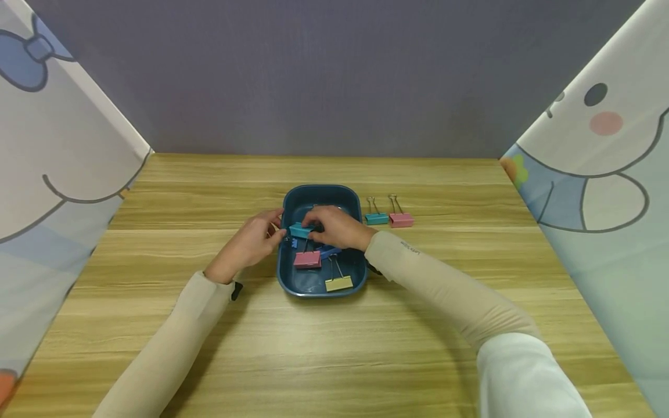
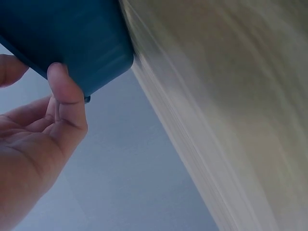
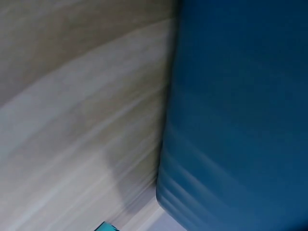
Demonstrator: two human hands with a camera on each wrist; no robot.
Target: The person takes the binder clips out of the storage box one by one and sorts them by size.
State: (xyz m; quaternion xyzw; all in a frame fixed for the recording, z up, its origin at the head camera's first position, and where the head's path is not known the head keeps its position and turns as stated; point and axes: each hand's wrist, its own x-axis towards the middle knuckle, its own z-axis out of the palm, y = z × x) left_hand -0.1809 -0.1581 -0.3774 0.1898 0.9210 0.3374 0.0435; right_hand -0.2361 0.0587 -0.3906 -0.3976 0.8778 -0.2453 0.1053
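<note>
A dark blue plastic bin stands on the table with several binder clips in it. My left hand grips its left rim; in the left wrist view, bent fingers touch the bin's outer wall. Reaching over the right side, my right hand pinches a teal binder clip inside the bin near its left wall. Below that clip lie a pink binder clip, a blue clip and a yellow binder clip. The right wrist view shows the bin wall but not the hand.
Right of the bin, a teal binder clip and a pink binder clip lie side by side on the wooden table. A grey panel rises behind the table, with cartoon-printed sheets at both sides.
</note>
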